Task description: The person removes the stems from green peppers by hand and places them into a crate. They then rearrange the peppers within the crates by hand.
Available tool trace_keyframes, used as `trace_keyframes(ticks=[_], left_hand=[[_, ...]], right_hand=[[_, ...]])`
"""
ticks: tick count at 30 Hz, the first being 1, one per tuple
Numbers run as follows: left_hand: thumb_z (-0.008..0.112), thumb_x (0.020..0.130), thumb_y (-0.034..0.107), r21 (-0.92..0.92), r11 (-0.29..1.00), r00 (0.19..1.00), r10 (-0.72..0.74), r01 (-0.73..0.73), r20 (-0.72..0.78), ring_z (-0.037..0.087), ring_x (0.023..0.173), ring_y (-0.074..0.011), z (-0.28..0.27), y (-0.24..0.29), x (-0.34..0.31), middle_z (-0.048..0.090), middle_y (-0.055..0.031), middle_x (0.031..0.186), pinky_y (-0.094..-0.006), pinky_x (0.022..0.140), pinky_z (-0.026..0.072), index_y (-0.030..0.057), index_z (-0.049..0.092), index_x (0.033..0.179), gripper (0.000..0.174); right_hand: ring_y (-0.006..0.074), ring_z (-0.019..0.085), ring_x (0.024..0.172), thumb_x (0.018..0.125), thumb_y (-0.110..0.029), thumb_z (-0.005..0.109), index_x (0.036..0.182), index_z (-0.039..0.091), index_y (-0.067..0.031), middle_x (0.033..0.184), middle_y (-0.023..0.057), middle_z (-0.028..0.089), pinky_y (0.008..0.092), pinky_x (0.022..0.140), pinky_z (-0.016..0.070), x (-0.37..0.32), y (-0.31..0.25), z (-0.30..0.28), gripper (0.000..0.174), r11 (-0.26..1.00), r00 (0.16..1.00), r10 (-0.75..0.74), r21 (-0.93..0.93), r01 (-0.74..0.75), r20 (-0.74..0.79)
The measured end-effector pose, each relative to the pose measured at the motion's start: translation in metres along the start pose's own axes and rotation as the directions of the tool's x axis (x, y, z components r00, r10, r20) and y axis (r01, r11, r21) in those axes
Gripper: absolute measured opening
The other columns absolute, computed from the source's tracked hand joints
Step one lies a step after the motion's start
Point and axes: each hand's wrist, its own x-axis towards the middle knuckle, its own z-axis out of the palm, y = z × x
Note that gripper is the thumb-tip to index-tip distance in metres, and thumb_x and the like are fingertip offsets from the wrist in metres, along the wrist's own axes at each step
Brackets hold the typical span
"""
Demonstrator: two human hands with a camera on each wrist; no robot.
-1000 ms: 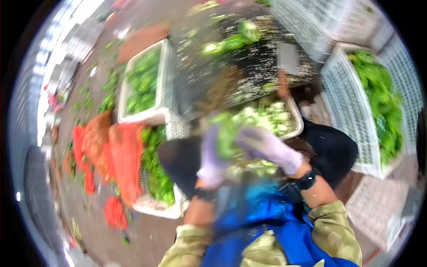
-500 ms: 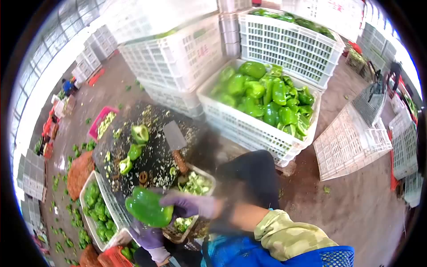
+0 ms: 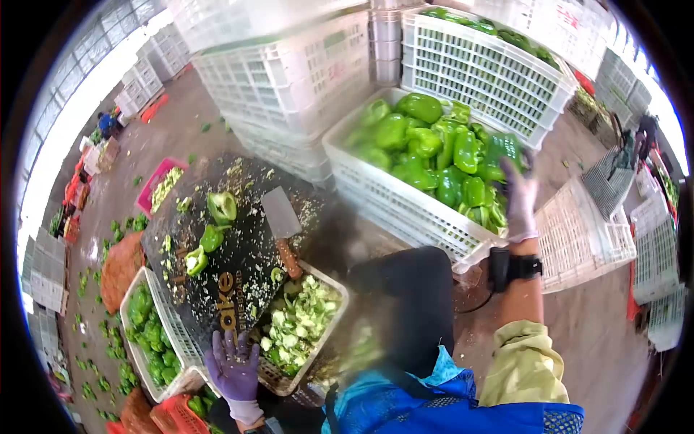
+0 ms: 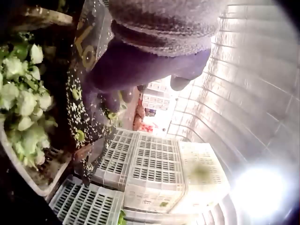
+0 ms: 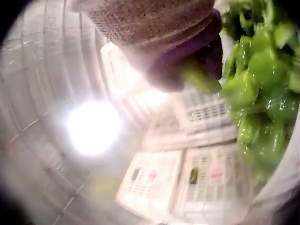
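In the head view my right hand (image 3: 520, 202), in a purple and white glove, is at the right rim of the white crate of green peppers. It holds a green bell pepper (image 3: 502, 155) over the heap; the right wrist view shows green pepper flesh (image 5: 199, 77) between thumb and fingers. My left hand (image 3: 235, 370), in a similar glove, lies with fingers spread at the near edge of the black cutting board (image 3: 249, 307), holding nothing. Cut pepper pieces (image 3: 221, 207) and a cleaver (image 3: 281, 215) with a wooden handle rest on the board.
A tray (image 3: 344, 293) of pale pepper cores stands beside the board, near my knee. Left of it is a white crate (image 3: 189, 340) of whole peppers. Stacked white crates (image 3: 289, 87) rise behind the board. A tilted crate (image 3: 578, 239) stands on the right.
The bell pepper, earlier between both hands by the board, has moved right in my right hand to the pepper crate. My left hand let go and spread at the board. The head view swung right.
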Motion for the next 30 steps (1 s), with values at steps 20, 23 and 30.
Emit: trace_keyframes(ticks=[20,23,30], left_hand=[[0.052,0.095,0.039,-0.196,0.972,0.960,0.070,-0.127,-0.272,0.056,0.111,-0.0266,-0.104,0.051,0.087,0.056,-0.0053,0.127,-0.0486,0.097,0.0435,0.0151,0.051,0.132,0.044],[0.049,0.097,0.039,-0.147,0.987,0.944,0.015,-0.068,-0.331,0.053,0.116,-0.0253,-0.089,0.056,0.076,0.050,-0.0047,0.134,-0.0461,0.098,0.0426,0.0156,0.047,0.136,0.045],[0.042,0.102,0.029,-0.231,0.960,0.968,0.103,-0.156,-0.227,0.052,0.117,-0.0243,-0.078,0.082,0.065,0.052,-0.0059,0.130,-0.0420,0.102,0.0409,0.0120,0.041,0.141,0.043]], right_hand=[[0.0241,0.046,0.127,0.091,-0.014,0.060,0.140,0.043,-0.0035,0.140,0.0151,0.047,0.0334,0.105,0.0384,-0.196,-0.003,0.321,0.053,0.908,-0.150,0.387,-0.348,0.232,0.910],[0.0337,0.046,0.128,0.087,-0.027,0.064,0.141,0.038,-0.0003,0.139,0.0224,0.045,0.0368,0.106,0.0372,-0.269,0.038,0.402,0.066,0.841,-0.302,0.331,-0.134,0.523,0.894],[0.0439,0.058,0.109,0.082,-0.041,0.065,0.134,0.042,0.0042,0.118,0.0325,0.058,0.0454,0.093,0.0461,-0.353,0.146,0.552,0.073,0.792,-0.033,0.307,-0.236,0.564,0.951]])
